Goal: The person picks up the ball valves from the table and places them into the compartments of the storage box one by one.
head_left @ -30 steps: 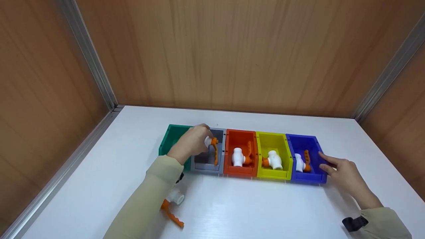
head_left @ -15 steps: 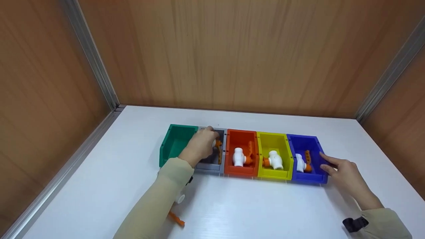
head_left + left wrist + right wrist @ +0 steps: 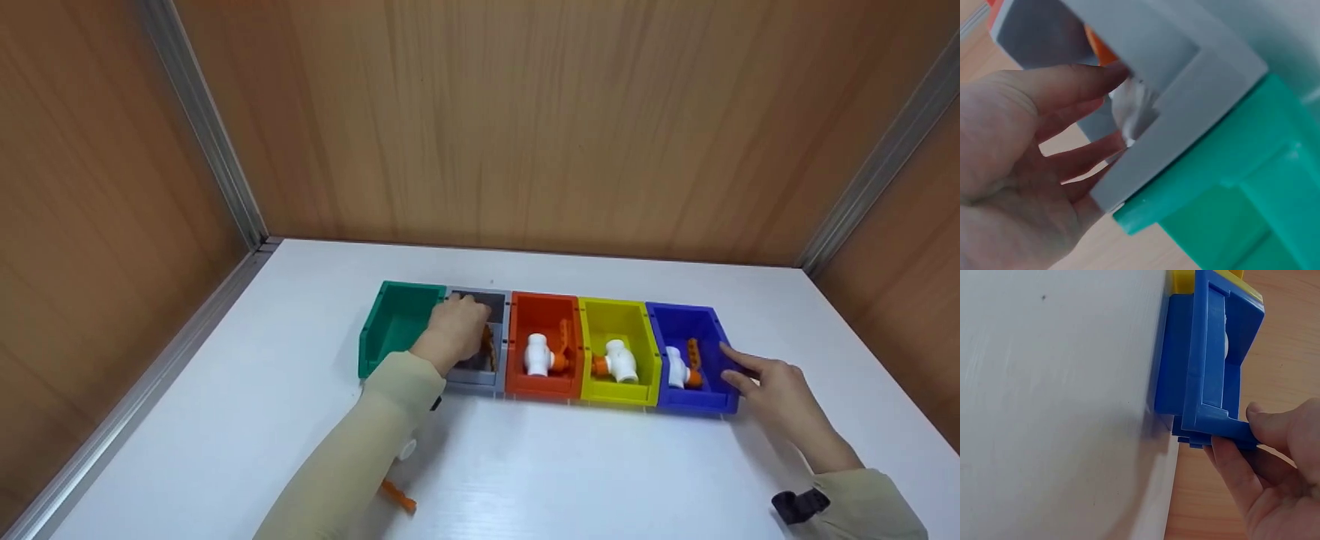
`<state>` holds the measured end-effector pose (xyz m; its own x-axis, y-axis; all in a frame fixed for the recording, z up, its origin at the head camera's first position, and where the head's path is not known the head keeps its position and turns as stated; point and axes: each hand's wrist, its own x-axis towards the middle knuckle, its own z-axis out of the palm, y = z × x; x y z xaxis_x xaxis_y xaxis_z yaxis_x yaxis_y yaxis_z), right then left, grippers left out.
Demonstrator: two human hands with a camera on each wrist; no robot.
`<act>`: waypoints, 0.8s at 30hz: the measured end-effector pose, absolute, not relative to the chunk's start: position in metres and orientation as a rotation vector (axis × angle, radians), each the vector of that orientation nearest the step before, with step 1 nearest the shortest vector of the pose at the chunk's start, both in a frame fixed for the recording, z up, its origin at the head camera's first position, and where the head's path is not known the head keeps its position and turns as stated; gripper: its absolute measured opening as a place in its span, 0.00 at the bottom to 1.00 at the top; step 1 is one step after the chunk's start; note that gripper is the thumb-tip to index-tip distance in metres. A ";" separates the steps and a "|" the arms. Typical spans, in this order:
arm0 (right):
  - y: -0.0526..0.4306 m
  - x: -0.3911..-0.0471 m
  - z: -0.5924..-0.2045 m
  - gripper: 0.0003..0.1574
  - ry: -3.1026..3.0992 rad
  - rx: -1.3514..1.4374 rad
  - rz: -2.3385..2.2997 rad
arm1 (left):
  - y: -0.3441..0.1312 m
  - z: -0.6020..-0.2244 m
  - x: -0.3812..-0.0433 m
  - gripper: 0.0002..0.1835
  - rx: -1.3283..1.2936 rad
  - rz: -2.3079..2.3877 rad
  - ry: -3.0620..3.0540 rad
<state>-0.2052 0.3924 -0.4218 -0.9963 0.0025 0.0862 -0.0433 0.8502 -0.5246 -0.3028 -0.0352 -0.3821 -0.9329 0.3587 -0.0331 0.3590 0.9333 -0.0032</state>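
In the head view my left hand (image 3: 454, 330) reaches down into the grey bin (image 3: 469, 379). Its thumb and fingers pinch a white ball valve (image 3: 1129, 104) low inside that bin, as the left wrist view shows. The valve's orange handle (image 3: 489, 349) sticks out to the right of the hand. My right hand (image 3: 784, 394) grips the outer side wall of the blue bin (image 3: 697, 403), thumb inside the rim and fingers outside. Inside the blue bin lies another white ball valve (image 3: 677, 369) with an orange handle.
Between grey and blue stand a red bin (image 3: 544, 386) and a yellow bin (image 3: 619, 394), each holding one valve. A green bin (image 3: 401, 319) ends the row at left. Another valve (image 3: 399, 496) lies on the white table (image 3: 562, 480), partly hidden by my left sleeve. Wooden panels surround the table.
My left hand has moved a little right and lower into the grey bin, taking the ball valve down with it. The right hand keeps its grip on the blue bin.
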 end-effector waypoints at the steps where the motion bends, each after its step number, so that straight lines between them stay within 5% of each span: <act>1: 0.392 -0.205 -0.422 0.32 -2.943 0.030 0.838 | -0.035 -0.381 -0.302 0.17 0.566 -0.003 3.049; 15: 0.394 -0.204 -0.421 0.31 -2.906 0.073 0.805 | -0.051 -0.355 -0.273 0.24 0.630 0.370 3.013; 24: 0.395 -0.201 -0.420 0.32 -2.937 0.048 0.829 | -0.081 -0.357 -0.245 0.20 0.631 0.488 2.916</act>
<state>-0.2014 0.3950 -0.4202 -0.9955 -0.0056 0.0948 -0.0544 0.8522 -0.5204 -0.2455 -0.0808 -0.3566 -0.9062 0.4202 -0.0470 0.3820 0.8613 0.3351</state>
